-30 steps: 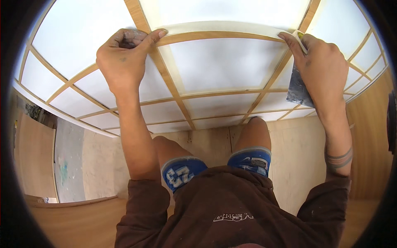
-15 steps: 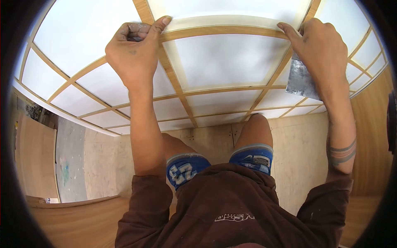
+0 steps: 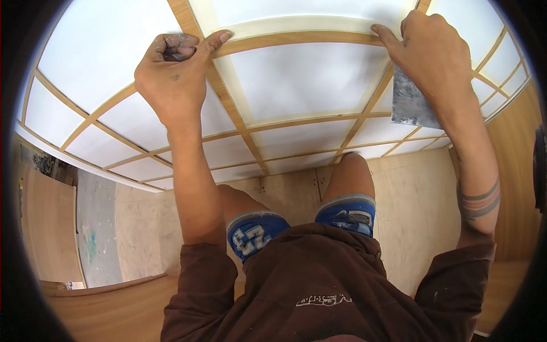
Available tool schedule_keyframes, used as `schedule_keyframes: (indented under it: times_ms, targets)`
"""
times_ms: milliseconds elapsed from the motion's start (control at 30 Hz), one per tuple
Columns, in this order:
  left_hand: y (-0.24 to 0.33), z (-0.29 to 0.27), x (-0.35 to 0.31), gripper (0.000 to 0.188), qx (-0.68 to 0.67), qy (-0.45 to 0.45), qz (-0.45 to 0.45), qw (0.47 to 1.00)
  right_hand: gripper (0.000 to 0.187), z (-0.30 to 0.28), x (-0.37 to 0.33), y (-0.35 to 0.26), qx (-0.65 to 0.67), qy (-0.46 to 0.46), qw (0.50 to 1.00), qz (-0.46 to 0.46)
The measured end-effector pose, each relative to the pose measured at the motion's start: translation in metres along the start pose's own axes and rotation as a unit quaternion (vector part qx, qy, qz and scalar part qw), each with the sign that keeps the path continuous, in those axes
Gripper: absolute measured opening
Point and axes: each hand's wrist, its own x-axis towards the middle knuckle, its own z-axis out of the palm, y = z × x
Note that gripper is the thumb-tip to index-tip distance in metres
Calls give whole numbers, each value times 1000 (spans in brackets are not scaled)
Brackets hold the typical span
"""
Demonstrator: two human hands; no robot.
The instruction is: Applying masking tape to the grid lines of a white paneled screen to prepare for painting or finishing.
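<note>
A pale cream strip of what looks like masking tape [image 3: 296, 25] runs along the upper edge of a wooden lattice bar [image 3: 296, 38], on a panel with white panes. My left hand [image 3: 174, 77] is at the strip's left end, its thumb stretched out and touching the strip. Its other fingers, stained grey, are curled in; what they hold, if anything, is hidden. At the right end my right hand [image 3: 436, 54] presses its thumb near the same strip. Under that palm hangs a flat grey metal scraper [image 3: 411, 101], gripped by the right hand; its handle end is hidden.
The lattice panel [image 3: 307, 126] fills the far side, with more cream strips bordering panes. My knees are close to its lower edge. Plywood flooring [image 3: 399, 216] lies beneath me. A wooden board [image 3: 48, 222] stands at left, and a wooden surface [image 3: 507, 188] at right.
Both hands and the panel sit slightly further left in the picture. My right hand has shifted a little up, and the scraper hangs more upright. Both thumbs stay by the strip.
</note>
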Motion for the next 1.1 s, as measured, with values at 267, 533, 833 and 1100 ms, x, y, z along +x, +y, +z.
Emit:
schedule_keyframes:
  times_ms: [267,533,833,1100]
  targets:
    - [-5,0,1,46,-18,-9,16,1000,49,-26,-3,-20,-48,-66,996,35]
    - [4,-2,-2,45,-4,-18,8,1000,48,-19,-4,-21,-70,-43,996,40]
    - [0,-2,-1,43,-1,-17,12,1000,48,-24,-3,-19,-47,-74,995,57]
    - [4,-1,-1,38,-13,-22,16,1000,49,-26,0,-8,-50,-52,997,23]
